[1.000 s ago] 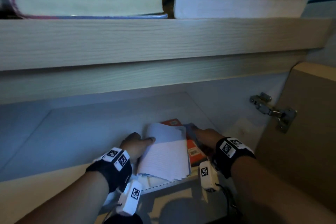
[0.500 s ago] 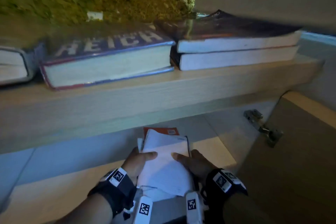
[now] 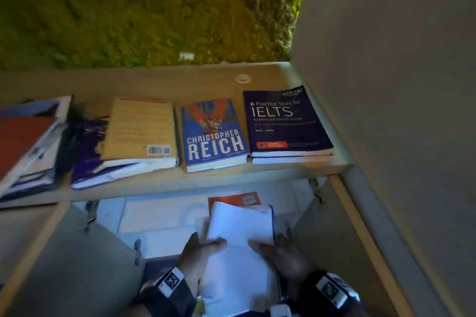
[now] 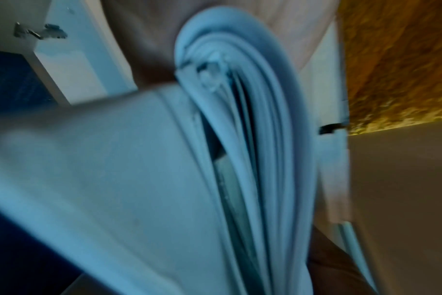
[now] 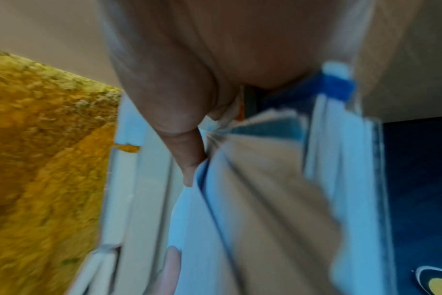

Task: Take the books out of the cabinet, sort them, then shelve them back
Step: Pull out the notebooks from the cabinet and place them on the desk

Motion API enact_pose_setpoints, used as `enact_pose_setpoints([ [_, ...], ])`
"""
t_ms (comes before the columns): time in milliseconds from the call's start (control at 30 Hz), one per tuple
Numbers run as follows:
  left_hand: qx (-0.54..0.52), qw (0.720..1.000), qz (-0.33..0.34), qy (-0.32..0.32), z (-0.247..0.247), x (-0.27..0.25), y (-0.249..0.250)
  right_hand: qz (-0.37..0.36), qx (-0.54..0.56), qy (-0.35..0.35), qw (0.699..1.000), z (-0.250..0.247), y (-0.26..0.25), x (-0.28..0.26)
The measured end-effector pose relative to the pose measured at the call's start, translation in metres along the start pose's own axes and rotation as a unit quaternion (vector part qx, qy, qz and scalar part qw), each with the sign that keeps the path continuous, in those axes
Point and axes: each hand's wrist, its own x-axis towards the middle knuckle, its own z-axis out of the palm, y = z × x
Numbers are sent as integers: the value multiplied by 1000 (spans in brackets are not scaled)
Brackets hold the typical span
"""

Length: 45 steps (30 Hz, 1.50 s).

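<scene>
Both my hands hold a stack of thin books in front of the open cabinet. A white notebook (image 3: 239,247) lies on top, and an orange book (image 3: 235,199) sticks out at the far end beneath it. My left hand (image 3: 199,249) grips the stack's left edge with its thumb on the white page. Gripping the right edge is my right hand (image 3: 279,256), thumb also on top. The left wrist view shows the curled page edges (image 4: 240,139) up close. In the right wrist view my thumb (image 5: 187,151) presses on the pages (image 5: 253,199).
Several books lie on the cabinet top (image 3: 180,80): a navy IELTS book (image 3: 286,121), a blue Christopher Reich novel (image 3: 212,136), a yellow paperback (image 3: 140,131) and a leaning pile at far left (image 3: 28,147). Cabinet doors (image 3: 342,239) stand open on both sides. A moss wall (image 3: 144,8) lies behind.
The stack has come out of the cabinet toward me, held by both hands. My head has risen, so the tops of the books on the cabinet now show.
</scene>
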Motion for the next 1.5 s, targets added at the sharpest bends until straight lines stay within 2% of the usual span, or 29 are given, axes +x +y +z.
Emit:
enact_pose_setpoints([
  [67,4,999,38,-12,7,-46,22,-26,11,-15,999,9,-28,-46],
  [133,4,996,83,-12,10,-73,43,-62,19,-57,996,14,-46,-67],
  [200,10,992,122,-21,13,-97,71,-111,-6,-68,991,19,-63,-75],
  [333,6,987,161,-7,9,-125,137,-132,8,-89,987,39,-115,-75],
  [400,11,986,169,-9,5,-123,174,-152,6,-95,984,51,-146,-70],
  [567,41,983,175,48,-12,-82,256,-183,3,-53,982,77,-215,-29],
  [667,78,974,213,28,-11,-67,299,-194,-11,2,981,87,-245,9],
  [733,82,973,216,24,-16,-42,319,-182,-8,42,982,92,-259,33],
  [867,129,975,182,1,-28,19,343,-151,-2,105,983,98,-275,72],
  [967,195,968,158,-19,-42,64,342,-120,-35,138,982,90,-267,113],
  [1067,297,939,167,-48,-40,59,344,-38,-84,124,988,84,-258,132],
  [1133,404,891,196,-62,-42,64,337,-2,-112,119,987,79,-259,135],
  [1300,567,793,205,-84,-58,74,305,7,-171,98,980,58,-276,153],
  [1433,601,763,217,-95,-56,72,299,16,-205,92,974,47,-281,165],
  [1500,642,734,201,-91,-52,69,301,0,-215,86,973,43,-283,173],
])
